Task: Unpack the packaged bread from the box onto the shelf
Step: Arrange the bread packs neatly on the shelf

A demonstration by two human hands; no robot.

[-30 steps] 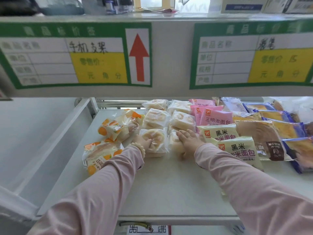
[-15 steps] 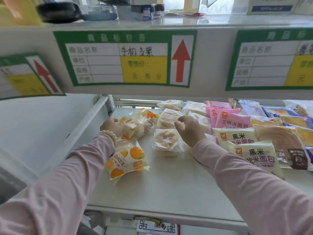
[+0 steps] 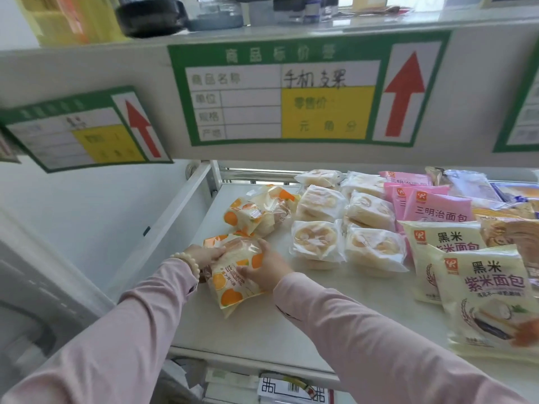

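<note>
We see a white shelf (image 3: 262, 325) with a pale wall (image 3: 73, 205) to its left. Above it is an upper shelf (image 3: 320, 24), whose front edge carries a green price label (image 3: 291, 91) with a red arrow.

Near the shelf's left front is an orange-printed bread pack (image 3: 230, 282), its near end down on the surface, and both hands are on it. The left hand (image 3: 204, 254) curls its fingers over the far left corner. The right hand (image 3: 267, 269) wraps thumb and fingers round the right side.

Behind it sit more orange packs (image 3: 256, 212). To the right lie clear packs of round bread (image 3: 316, 240), pink packs (image 3: 437, 207) and cream packs (image 3: 490, 290).

The packs at the far right are cut off by the edge. We cannot make out the dark, blurred things on the upper shelf. The second label (image 3: 78, 129), to the left, is too smeared to read. Under the shelf we see only scraps of printed paper.
</note>
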